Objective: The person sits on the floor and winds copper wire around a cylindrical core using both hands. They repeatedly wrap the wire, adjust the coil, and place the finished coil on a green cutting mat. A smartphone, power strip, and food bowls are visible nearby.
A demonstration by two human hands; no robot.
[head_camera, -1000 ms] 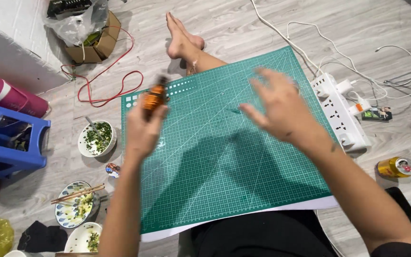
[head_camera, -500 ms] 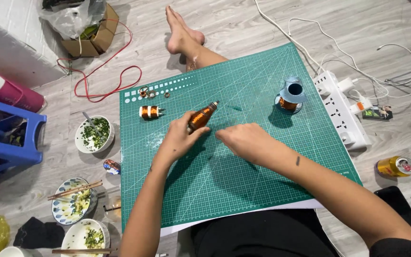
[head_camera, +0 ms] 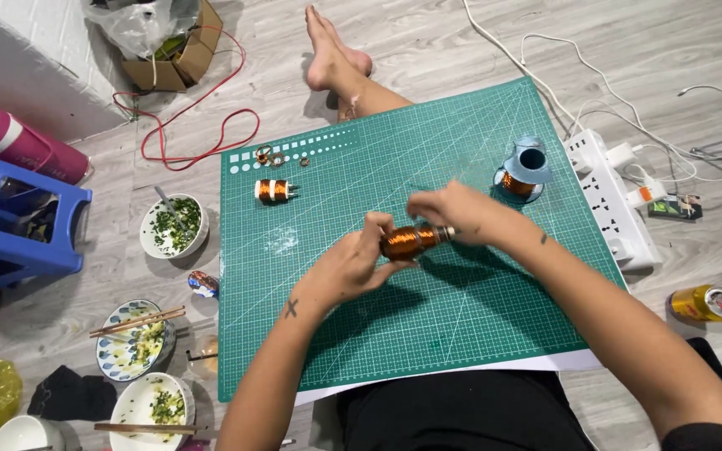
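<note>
Over the middle of a green cutting mat (head_camera: 394, 334) both hands hold one copper-wire coil (head_camera: 409, 240), lying sideways. My left hand (head_camera: 353, 263) grips its left end from below. My right hand (head_camera: 451, 213) pinches its right end from above. A second, smaller copper coil (head_camera: 275, 190) lies on the mat's far left. A blue spool of copper wire (head_camera: 525, 167) stands at the mat's far right. A few small metal parts (head_camera: 271, 156) rest near the mat's far left corner.
A white power strip (head_camera: 612, 200) with plugged cables lies right of the mat, a yellow can (head_camera: 704, 302) beyond it. Left of the mat are bowls of food (head_camera: 174, 225) with chopsticks (head_camera: 137, 321), a blue plastic stool (head_camera: 10, 225), a pink bottle (head_camera: 22, 144), red wire (head_camera: 198, 134) and a cardboard box (head_camera: 173, 63). My bare foot (head_camera: 332, 50) lies past the mat.
My hands came down from raised positions and met at the mat's middle. The coil went from my left hand alone to being held at both ends, now level.
</note>
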